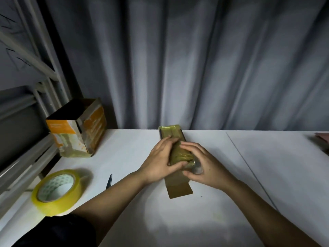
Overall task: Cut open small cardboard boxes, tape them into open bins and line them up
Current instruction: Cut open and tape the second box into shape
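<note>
Both hands — left hand (161,161), right hand (203,163) — clasp one olive box (178,152); one tape roll (57,191) nearby.

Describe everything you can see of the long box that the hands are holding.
The box is long, narrow, brown cardboard, lying flat on the white table, pointing away from the person. Glossy yellowish tape wraps its middle and far end. An open flap lies flat at the near end. The left hand and right hand press and grip its taped middle.
</note>
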